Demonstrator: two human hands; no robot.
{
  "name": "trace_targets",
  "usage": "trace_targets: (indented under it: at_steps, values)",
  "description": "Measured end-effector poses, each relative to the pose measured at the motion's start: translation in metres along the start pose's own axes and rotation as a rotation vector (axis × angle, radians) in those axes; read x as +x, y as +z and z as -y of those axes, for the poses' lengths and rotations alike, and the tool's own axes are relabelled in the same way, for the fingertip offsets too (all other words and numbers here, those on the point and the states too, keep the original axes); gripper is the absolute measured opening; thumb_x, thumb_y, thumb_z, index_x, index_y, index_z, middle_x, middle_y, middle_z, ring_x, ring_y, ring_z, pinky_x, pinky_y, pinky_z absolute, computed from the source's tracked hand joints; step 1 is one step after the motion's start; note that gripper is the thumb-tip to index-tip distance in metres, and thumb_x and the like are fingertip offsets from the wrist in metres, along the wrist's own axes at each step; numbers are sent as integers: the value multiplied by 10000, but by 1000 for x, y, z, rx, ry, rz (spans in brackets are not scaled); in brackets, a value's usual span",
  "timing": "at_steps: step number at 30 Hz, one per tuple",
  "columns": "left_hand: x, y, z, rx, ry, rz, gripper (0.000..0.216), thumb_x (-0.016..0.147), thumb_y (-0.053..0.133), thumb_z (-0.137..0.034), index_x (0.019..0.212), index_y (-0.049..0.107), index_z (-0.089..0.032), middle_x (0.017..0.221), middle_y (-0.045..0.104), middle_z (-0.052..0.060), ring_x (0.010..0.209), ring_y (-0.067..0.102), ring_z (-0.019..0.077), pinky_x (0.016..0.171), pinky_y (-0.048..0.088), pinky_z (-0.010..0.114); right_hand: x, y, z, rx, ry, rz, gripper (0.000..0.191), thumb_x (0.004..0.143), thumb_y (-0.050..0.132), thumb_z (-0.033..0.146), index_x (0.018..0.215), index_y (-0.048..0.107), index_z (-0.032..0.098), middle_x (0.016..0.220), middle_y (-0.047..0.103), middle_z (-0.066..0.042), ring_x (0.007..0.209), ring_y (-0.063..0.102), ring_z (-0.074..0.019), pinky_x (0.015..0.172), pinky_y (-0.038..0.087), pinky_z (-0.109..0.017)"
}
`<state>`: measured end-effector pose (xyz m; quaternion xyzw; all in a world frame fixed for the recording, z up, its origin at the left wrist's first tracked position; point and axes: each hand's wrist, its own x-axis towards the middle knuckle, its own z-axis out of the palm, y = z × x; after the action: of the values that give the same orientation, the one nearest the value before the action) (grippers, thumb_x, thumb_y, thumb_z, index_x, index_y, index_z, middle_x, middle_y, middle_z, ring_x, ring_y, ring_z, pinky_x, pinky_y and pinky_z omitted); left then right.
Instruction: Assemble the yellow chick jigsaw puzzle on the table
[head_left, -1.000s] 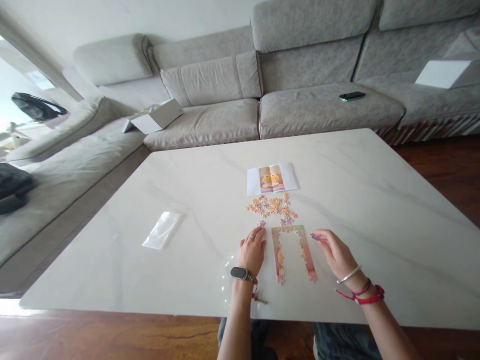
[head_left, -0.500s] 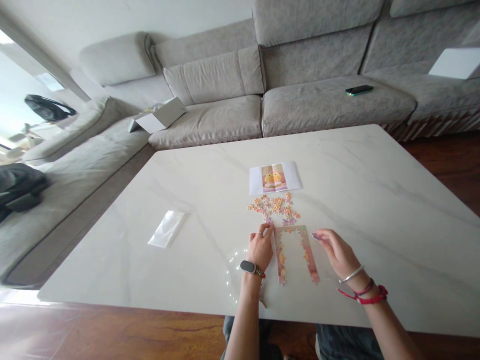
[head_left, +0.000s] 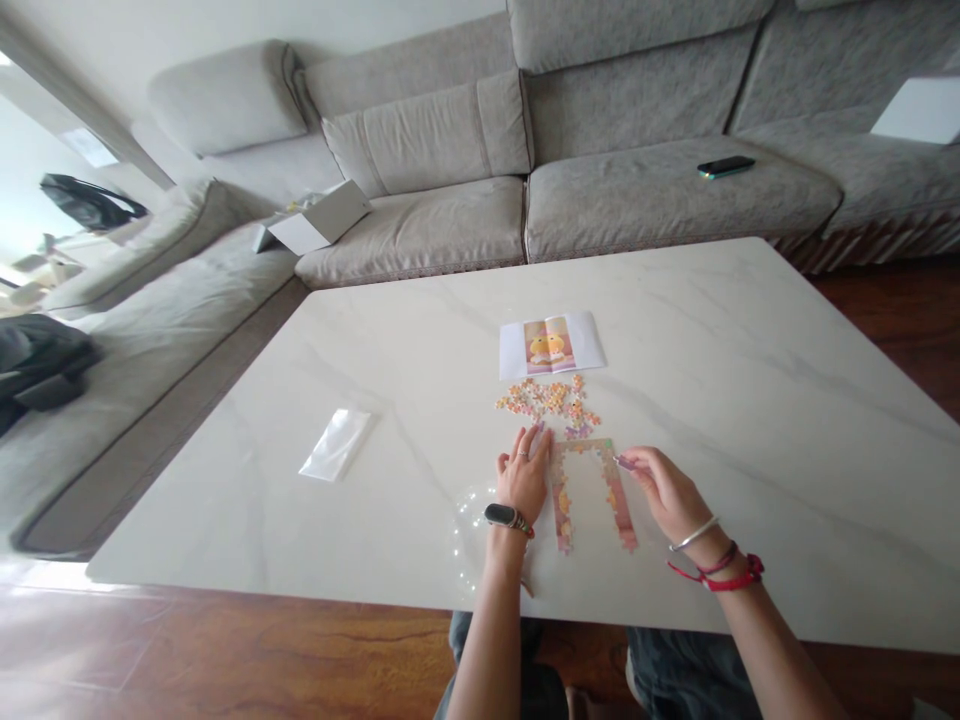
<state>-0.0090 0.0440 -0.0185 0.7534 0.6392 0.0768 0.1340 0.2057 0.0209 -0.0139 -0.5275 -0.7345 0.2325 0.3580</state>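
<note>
Pink three-sided jigsaw frame (head_left: 623, 515) could be jolted apart

If our left hand (head_left: 523, 483) slides against it, its joints might split on the white marbled desk (head_left: 390, 520). The frame lies between our hands, just beside both. Our right hand (head_left: 669, 490) pinches a small purple puzzle piece (head_left: 624, 462); whether our left grips anything, we cannot tell.

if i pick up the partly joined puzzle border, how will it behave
The puzzle border would likely sag or come apart, since its interlocked strips are narrow. It looks thin and flat, so probably light, unlikely to tip.
</note>
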Motion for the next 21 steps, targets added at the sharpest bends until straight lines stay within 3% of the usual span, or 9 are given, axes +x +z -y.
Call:
trace_targets:
  at_steps: [3,7,10,14,17,21]
  values:
    - [-4,-7,-1,-78,-5,-88,587,727,288,-9,1252,276,-271,1319,297,57,1205,275,184,855,351,392,1,0,4,-9,-34,39,186,827,330,250,939,471,204,890,582,-77,854,564,-174,744,473,-332]
    - [-17,-18,-7,-305,6,-203,343,811,343,-196,1144,424,-208,1089,491,80,967,499,145,827,405,303,0,-4,12,-8,-89,132,163,814,371,237,895,508,204,826,600,-60,778,574,-157,697,477,-298]
    - [-29,-24,-13,-437,80,-38,253,798,407,-273,1018,510,-205,891,560,30,743,558,98,717,451,240,-4,-5,19,13,-88,210,163,795,405,233,875,544,204,796,620,-45,729,586,-145,672,479,-277]
    - [-43,-27,-12,-401,154,132,205,771,453,-256,951,539,-210,807,577,5,688,549,91,666,450,222,-13,-3,24,60,-5,311,148,765,451,237,821,586,212,760,638,-23,606,592,-121,607,485,-252]
    - [-49,-27,-4,-295,137,113,194,769,453,-237,940,538,-208,826,569,7,662,538,89,667,446,234,-18,-5,20,102,97,311,152,745,479,257,823,600,209,762,652,-25,613,599,-128,601,492,-258]
    - [-51,-26,6,-161,70,32,214,789,419,-244,975,522,-220,922,544,23,672,544,92,648,452,239,-20,-16,8,180,240,198,195,708,522,311,839,605,193,760,655,-34,648,603,-145,624,501,-279]
